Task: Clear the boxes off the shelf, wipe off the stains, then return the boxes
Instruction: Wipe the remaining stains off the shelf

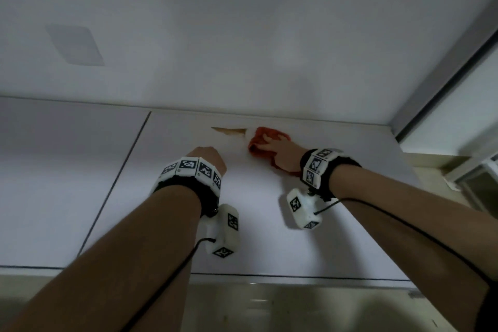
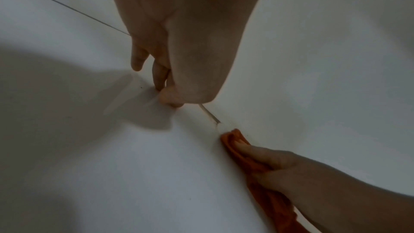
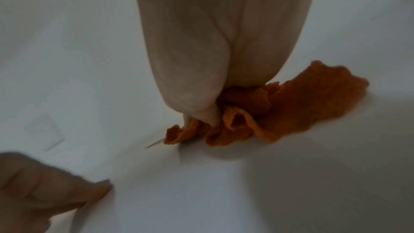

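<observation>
1. Head view: I am looking down at a smooth white shelf [image 1: 269, 210] with no boxes on it. My right hand [image 1: 280, 148] is pressing a crumpled orange cloth [image 1: 258, 143] onto the far part of the shelf, fingers spread flat over it. A thin brown stain [image 1: 229, 131], long and pointed, is running left to right along the far edge, just left of the cloth, so the right hand is the nearer one and I judge the coming wipe should be heading left along that streak. My left hand [image 1: 207, 159] is sitting curled in a loose fist near the stain, gripping nothing I can see.

2. Left wrist view: the left hand's fingers [image 2: 156, 70] are bending down with the tips touching the shelf, empty. The stain [image 2: 210, 114] is showing as a narrow line between them and the cloth [image 2: 235, 141].

3. Right wrist view: the cloth [image 3: 302, 105] is looking soft, fuzzy and bunched in folds under the right hand [image 3: 212, 59]. The picture is blurring, and only the stain's tip [image 3: 154, 143] is peeking out on the left.
</observation>
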{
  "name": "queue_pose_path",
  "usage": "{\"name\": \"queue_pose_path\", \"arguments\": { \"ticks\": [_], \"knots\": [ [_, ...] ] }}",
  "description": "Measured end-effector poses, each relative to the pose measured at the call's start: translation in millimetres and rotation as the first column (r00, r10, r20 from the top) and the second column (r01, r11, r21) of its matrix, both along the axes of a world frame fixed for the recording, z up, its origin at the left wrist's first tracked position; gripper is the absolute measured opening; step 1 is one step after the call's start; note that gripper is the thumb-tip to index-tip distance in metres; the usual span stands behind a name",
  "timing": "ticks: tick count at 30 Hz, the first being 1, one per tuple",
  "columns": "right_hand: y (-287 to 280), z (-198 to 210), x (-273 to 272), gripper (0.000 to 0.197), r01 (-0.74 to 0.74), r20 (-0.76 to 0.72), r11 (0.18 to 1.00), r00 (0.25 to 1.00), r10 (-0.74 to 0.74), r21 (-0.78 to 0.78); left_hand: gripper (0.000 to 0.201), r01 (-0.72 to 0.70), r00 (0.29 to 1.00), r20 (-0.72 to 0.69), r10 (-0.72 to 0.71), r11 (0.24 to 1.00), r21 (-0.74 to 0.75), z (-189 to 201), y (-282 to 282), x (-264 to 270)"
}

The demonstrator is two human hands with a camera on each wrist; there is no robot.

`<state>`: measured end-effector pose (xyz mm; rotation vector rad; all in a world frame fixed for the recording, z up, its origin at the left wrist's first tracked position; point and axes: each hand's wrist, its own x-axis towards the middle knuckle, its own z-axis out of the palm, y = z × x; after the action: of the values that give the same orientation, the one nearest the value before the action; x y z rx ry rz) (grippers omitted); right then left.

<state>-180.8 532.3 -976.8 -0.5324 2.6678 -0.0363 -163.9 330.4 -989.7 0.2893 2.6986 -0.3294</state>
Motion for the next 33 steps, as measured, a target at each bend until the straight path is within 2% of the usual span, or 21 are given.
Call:
{"name": "queue_pose_path", "arguments": {
  "ticks": [2,5,9,13,17,20,23,26,30,33],
  "knots": [
    [24.4,-2.6,-1.2,0.064,0.045,-0.045,0.999,0.998,-0.045,-0.003,0.023,-0.019,1.000,0.009,0.020,1.000,-0.016,1.2,-0.2,1.7],
    [47.4,-1.4,-7.5,0.064,0.264,-0.042,0.964,0.964,-0.262,0.043,0.023,-0.037,0.999,0.031,0.037,0.999,-0.004,3.0,-4.3,2.8],
    [25.4,7.6,-19.8,0.060,0.363,0.002,0.922,0.930,-0.367,0.135,0.021,-0.051,0.998,0.027,0.050,0.998,0.043,5.6,-5.9,7.9],
    [-14.2,10.4,-22.5,0.058,0.278,0.007,0.953,0.960,-0.281,0.117,0.017,-0.070,0.997,0.018,0.069,0.995,0.066,4.3,-4.0,7.9],
    [-44.4,15.8,6.2,0.053,0.068,-0.023,0.992,0.998,-0.065,0.111,0.020,-0.144,0.987,-0.052,0.152,0.980,0.138,13.3,5.6,6.9],
    [-39.7,18.6,25.9,0.060,0.018,0.076,0.995,0.997,-0.026,0.102,0.025,-0.157,0.980,-0.104,0.168,0.981,0.112,18.1,15.9,9.0],
    [-18.7,19.2,42.9,0.060,-0.044,0.079,0.998,0.996,0.042,0.033,0.035,-0.237,0.963,-0.086,0.256,0.954,0.185,18.6,14.8,11.0],
    [15.3,10.0,41.9,0.059,0.048,0.058,0.998,0.997,-0.045,-0.043,0.022,-0.157,0.987,-0.026,0.160,0.984,0.086,14.2,6.0,12.6],
    [54.2,10.0,30.6,0.055,0.303,-0.019,0.952,0.953,-0.302,0.045,0.014,-0.066,0.997,0.032,0.065,0.997,0.033,14.1,1.2,15.0],
    [48.9,15.9,25.9,0.053,0.408,0.039,0.907,0.910,-0.414,0.104,0.013,-0.055,0.998,0.003,0.055,0.997,0.047,13.6,0.8,18.5]
  ]
}}
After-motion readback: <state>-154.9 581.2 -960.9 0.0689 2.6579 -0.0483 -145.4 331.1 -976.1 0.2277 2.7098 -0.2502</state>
